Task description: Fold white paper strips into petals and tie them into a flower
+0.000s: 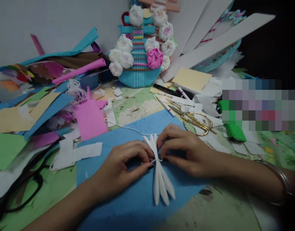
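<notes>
A bundle of folded white paper (163,189), fanned at both ends and narrow at its middle, lies upright in view on a blue sheet (101,199). White string (131,129) wraps the narrow middle, and a length of it trails away to the upper left. My left hand (128,160) is closed at the bundle's left side, thumb and finger pinching the string. On the other side, my right hand (188,150) pinches the string close to the wrap, its upper fingers beside the bundle's top. The fingertips partly hide the string ends.
Gold-handled scissors (197,122) and pens (168,107) lie beyond my right hand. Pink paper (91,120) and white scraps (87,152) are at left, near a black looped object (38,183). A blue guitar-shaped craft (140,78) with paper flowers stands at the back.
</notes>
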`<state>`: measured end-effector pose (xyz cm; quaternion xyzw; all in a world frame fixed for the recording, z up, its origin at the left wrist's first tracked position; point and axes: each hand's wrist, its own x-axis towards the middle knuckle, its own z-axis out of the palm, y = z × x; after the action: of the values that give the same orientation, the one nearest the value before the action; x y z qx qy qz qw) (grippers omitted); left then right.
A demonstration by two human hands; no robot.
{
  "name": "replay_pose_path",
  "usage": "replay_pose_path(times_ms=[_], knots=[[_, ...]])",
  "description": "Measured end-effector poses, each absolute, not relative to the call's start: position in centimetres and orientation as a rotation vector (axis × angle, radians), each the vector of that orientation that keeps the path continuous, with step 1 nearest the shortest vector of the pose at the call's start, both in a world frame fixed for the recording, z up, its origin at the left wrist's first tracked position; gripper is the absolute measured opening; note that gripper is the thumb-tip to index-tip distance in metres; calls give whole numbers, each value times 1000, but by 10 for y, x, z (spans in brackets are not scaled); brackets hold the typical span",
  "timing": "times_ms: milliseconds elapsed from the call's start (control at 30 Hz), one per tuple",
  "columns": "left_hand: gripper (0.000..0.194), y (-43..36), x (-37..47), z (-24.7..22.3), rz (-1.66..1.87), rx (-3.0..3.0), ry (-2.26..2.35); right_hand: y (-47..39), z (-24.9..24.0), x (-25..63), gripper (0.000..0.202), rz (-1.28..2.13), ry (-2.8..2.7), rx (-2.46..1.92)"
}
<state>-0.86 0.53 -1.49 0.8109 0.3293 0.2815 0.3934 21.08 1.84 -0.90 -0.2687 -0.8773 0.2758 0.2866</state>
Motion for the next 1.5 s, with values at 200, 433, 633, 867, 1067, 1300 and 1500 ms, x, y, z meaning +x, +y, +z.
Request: replay_pose_path(times_ms=[200, 433, 633, 867, 1067, 1300, 1500], knots=[[9, 3, -9, -18, 750, 2047, 900, 17, -16, 213, 15, 177, -2337, -781], [12, 3, -8, -20, 727, 2067, 953, 9, -13, 208, 12, 80, -2280, -871], [12, 0, -8, -19, 716, 2021, 928, 9, -15, 208, 13, 73, -2267, -866], [11, -1, -6, -16, 777, 2118, 891, 10, -13, 205, 16, 40, -2194, -918], [10, -5, -6, -14, 795, 2257, 854, 6, -14, 200, 10, 270, -2138, -881], [9, -6, -7, -16, 810, 2318, 891, 4, -20, 186, 12, 1339, -1525, -786], [10, -6, -8, -13, 797, 2250, 896, 9, -23, 184, 19, 1693, -1356, -714]])
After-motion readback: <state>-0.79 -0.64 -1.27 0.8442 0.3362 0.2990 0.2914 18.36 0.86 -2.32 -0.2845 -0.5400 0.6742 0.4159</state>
